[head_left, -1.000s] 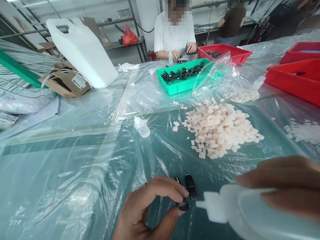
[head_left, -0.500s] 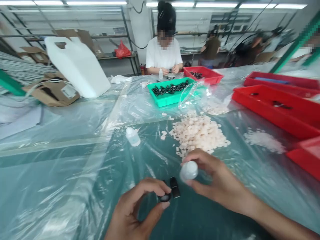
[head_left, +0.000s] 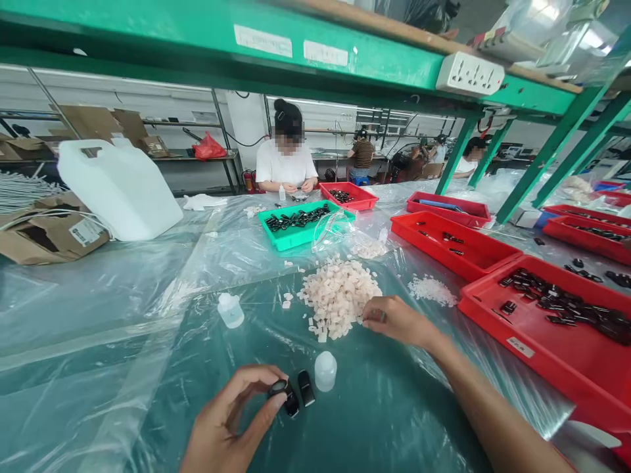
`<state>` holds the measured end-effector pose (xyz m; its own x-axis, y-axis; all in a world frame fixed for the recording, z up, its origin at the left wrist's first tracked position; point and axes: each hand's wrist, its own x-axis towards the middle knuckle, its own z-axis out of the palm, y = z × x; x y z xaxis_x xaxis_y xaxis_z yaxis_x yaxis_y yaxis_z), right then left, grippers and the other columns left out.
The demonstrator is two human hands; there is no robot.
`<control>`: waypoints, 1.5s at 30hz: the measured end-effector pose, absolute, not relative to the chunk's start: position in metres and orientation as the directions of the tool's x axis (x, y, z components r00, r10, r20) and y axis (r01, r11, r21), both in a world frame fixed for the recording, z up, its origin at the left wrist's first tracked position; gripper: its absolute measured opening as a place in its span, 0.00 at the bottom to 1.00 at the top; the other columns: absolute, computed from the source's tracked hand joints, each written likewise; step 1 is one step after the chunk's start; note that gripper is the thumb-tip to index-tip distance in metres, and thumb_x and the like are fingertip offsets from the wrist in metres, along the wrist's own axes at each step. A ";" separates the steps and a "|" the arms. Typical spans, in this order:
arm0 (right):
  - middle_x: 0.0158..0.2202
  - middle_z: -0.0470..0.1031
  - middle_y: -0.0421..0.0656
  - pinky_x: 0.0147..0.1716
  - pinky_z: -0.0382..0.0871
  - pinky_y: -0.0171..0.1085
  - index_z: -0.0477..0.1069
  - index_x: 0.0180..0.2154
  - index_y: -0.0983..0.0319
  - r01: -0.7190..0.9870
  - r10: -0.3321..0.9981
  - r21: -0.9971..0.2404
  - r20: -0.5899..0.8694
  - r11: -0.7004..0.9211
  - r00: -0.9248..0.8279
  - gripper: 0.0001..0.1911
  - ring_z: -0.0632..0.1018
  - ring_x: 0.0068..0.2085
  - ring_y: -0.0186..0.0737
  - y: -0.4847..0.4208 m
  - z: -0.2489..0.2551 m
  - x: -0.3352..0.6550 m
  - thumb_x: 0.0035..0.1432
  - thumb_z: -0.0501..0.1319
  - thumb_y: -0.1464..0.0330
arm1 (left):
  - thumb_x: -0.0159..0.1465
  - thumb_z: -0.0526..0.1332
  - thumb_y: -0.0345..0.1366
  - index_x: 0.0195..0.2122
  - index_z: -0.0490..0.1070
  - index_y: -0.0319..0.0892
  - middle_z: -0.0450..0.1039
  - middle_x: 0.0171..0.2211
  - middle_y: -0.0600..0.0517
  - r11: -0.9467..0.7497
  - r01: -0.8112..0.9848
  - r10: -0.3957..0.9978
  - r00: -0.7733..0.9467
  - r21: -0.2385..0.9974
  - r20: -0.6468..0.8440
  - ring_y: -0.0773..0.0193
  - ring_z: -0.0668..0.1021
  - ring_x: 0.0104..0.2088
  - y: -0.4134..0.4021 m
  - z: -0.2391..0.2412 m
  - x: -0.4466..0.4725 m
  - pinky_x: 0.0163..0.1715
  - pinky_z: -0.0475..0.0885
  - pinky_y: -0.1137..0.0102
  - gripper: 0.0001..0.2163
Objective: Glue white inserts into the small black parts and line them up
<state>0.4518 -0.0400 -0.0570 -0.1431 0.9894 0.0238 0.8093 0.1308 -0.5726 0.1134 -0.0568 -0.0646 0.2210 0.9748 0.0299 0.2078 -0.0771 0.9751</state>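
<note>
My left hand (head_left: 231,420) is low at the front and pinches a small black part (head_left: 279,389) between thumb and fingers. A second black part (head_left: 305,387) lies right beside it on the plastic sheet. A small translucent bottle (head_left: 325,370) stands just to the right of them, with no hand on it. My right hand (head_left: 394,320) reaches out to the right edge of a pile of pale plastic pieces (head_left: 338,295), its fingers curled down among the pieces; what they hold is hidden.
Another small bottle (head_left: 230,310) lies left of the pile. A green tray (head_left: 300,223) of black parts sits further back, red trays (head_left: 532,322) (head_left: 451,240) on the right. A large white jug (head_left: 118,187) and cardboard box (head_left: 46,230) stand at the left. A person in white works across the table.
My right hand has set the small bottle down upright beside the black parts and moved forward to the pile. The view has tilted up; my left hand still pinches the black part.
</note>
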 end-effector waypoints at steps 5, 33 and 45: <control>0.46 0.77 0.44 0.44 0.78 0.43 0.74 0.46 0.63 0.914 1.000 -0.406 0.006 0.009 -0.007 0.10 0.79 0.43 0.40 -0.038 -0.084 0.434 0.71 0.63 0.62 | 0.64 0.69 0.45 0.35 0.76 0.50 0.82 0.38 0.52 -0.183 0.179 0.946 0.299 0.967 0.124 0.54 0.84 0.41 -0.062 -0.056 0.116 0.40 0.79 0.68 0.07; 0.43 0.79 0.42 0.39 0.76 0.34 0.74 0.57 0.48 0.665 0.757 -0.617 0.643 0.421 0.118 0.19 0.81 0.42 0.40 -0.154 -0.064 0.288 0.70 0.59 0.74 | 0.70 0.63 0.39 0.42 0.80 0.48 0.74 0.34 0.51 -0.225 0.003 0.859 0.472 0.974 0.197 0.60 0.79 0.32 -0.091 -0.053 0.119 0.33 0.77 0.68 0.06; 0.36 0.80 0.41 0.34 0.77 0.32 0.76 0.45 0.55 0.707 0.698 -0.612 0.676 0.354 0.235 0.08 0.81 0.32 0.37 -0.154 -0.071 0.269 0.69 0.61 0.72 | 0.72 0.62 0.39 0.42 0.77 0.48 0.70 0.35 0.55 -0.155 -0.166 0.875 0.435 0.974 0.214 0.66 0.78 0.28 -0.099 -0.067 0.126 0.30 0.78 0.72 0.05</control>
<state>0.2689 -0.1544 -0.0711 0.2355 0.6980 0.6763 0.7074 0.3541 -0.6118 0.1260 -0.0994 -0.0668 0.4352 0.8747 0.2135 -0.1655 -0.1554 0.9739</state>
